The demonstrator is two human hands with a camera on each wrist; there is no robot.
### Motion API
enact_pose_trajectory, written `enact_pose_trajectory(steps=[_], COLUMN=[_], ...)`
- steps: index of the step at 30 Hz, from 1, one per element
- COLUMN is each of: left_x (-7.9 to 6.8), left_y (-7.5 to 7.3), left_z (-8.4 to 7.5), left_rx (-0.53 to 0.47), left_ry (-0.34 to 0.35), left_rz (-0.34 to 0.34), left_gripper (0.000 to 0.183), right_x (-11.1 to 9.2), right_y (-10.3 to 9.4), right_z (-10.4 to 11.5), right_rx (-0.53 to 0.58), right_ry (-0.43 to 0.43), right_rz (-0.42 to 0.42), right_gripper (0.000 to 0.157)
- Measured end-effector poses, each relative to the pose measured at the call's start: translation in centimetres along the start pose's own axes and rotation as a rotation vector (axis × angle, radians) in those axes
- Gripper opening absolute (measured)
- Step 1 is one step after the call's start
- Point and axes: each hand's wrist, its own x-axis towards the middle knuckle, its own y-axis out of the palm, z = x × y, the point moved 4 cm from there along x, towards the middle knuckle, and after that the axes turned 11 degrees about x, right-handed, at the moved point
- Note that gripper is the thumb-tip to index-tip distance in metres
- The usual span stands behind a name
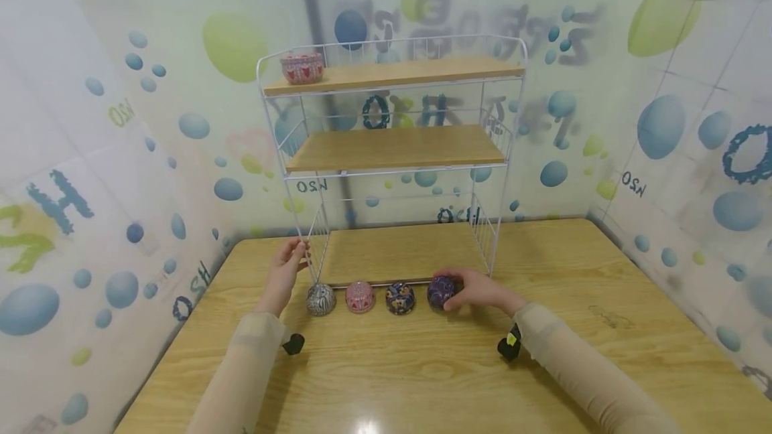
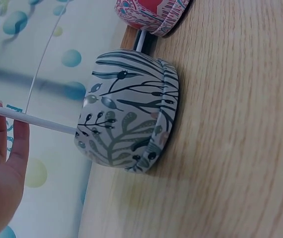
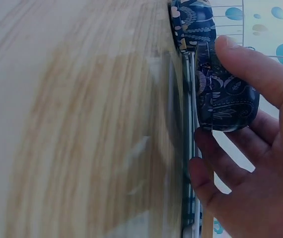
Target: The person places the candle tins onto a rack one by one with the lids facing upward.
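Observation:
Four small round patterned tins stand in a row along the front of a white wire rack [image 1: 502, 220]. The left one [image 1: 320, 300] is white with dark leaves [image 2: 126, 111]. Beside it come a pink tin [image 1: 360, 297] and a dark blue floral tin [image 1: 401, 299]. My right hand [image 1: 476, 288] holds the dark purple tin [image 1: 441, 292] at the right end, its thumb on one side and fingers on the other [image 3: 228, 96]. My left hand [image 1: 287, 266] grips the rack's front left post [image 2: 47, 123], just behind the leaf tin.
Another pink patterned tin [image 1: 303, 68] sits at the left end of the rack's wooden top shelf [image 1: 398, 74]. Below it are a middle shelf [image 1: 398, 147] and a bottom shelf [image 1: 404, 250]. The rack stands on a wooden table [image 1: 386, 367] against patterned walls.

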Motion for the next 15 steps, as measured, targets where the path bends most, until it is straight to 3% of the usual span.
enact_pose_trajectory(steps=[15], left_x=[0.03], left_y=[-0.03], left_z=[0.06], left_rx=[0.01], left_ry=[-0.013], left_rz=[0.007], left_gripper=[0.019], right_x=[0.32], right_y=[-0.46], right_z=[0.35], right_rx=[0.006], right_ry=[-0.038], right_rz=[-0.012], right_gripper=[0.073])
